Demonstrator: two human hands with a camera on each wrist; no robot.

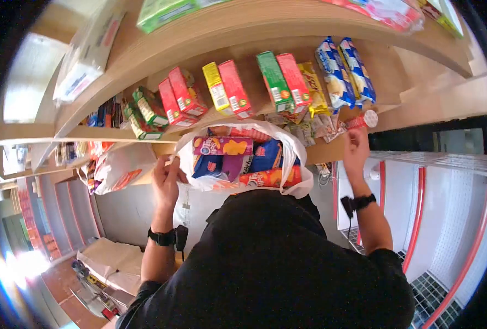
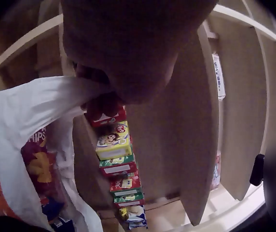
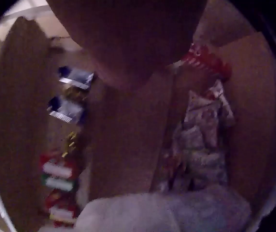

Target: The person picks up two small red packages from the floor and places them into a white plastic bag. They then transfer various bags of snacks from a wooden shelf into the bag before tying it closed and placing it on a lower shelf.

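A white plastic bag (image 1: 303,175), filled with snack packs, hangs open in front of me. My left hand (image 1: 166,178) pinches its left edge; the left wrist view shows the white plastic (image 2: 46,96) bunched at the fingers. Purple and orange cookie packs, one a purple pack (image 1: 223,146), lie inside among dark blue packs (image 1: 268,154). At the right end of the lower shelf, my right hand (image 1: 356,151) holds a small red canister (image 1: 357,122) with a white lid by its lower side. In the right wrist view the hand partly covers this red canister (image 3: 208,63).
Upright snack boxes, among them a red box (image 1: 235,88), line the shelf (image 1: 188,63) above the bag. Blue packs (image 1: 335,74) stand farther right. Small sachets (image 1: 303,131) lie on the lower ledge. Another filled bag (image 1: 122,167) sits left, and white racks (image 1: 402,203) stand right.
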